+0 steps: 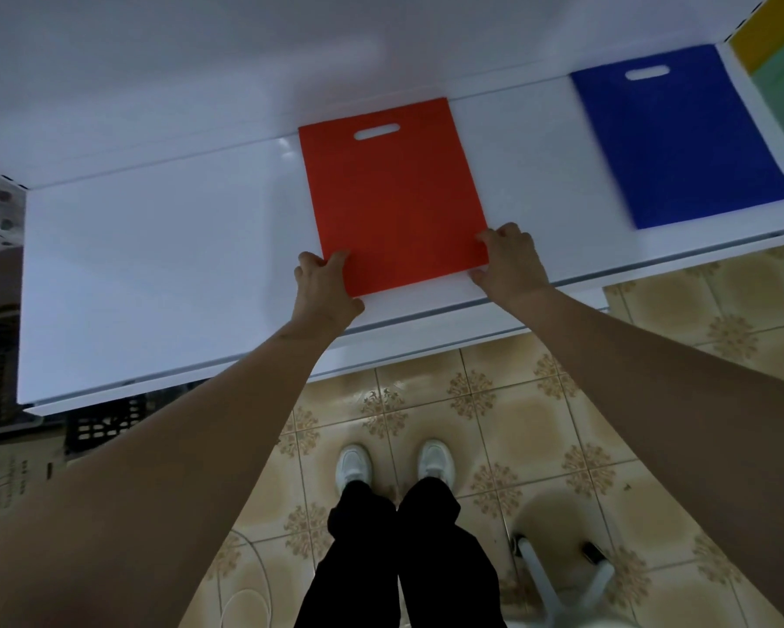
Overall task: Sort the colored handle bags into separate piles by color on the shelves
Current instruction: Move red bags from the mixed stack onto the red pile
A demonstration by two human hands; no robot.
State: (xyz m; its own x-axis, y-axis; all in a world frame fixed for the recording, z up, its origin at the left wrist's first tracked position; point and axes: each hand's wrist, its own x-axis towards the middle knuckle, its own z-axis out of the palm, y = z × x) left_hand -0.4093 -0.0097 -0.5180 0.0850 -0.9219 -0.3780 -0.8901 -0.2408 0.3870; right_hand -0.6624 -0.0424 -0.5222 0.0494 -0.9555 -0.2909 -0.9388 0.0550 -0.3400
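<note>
Two hands on the flat red fabric handle bag [392, 192], lying mid white shelf [154, 265]: your left hand [324, 290] and right hand [510, 260] pinch its near corners. Blue fabric handle bag [680, 138] lies well apart, right.

- No writing can be read on the red bag [392, 192] or the blue bag [680, 133]; both faces are plain (only a cut-out handle slot in each).
- The cardboard box [13, 482] at the lower left, below the shelf, carries a faint printed mark and some small characters, too dim and blurred to make out.
</note>
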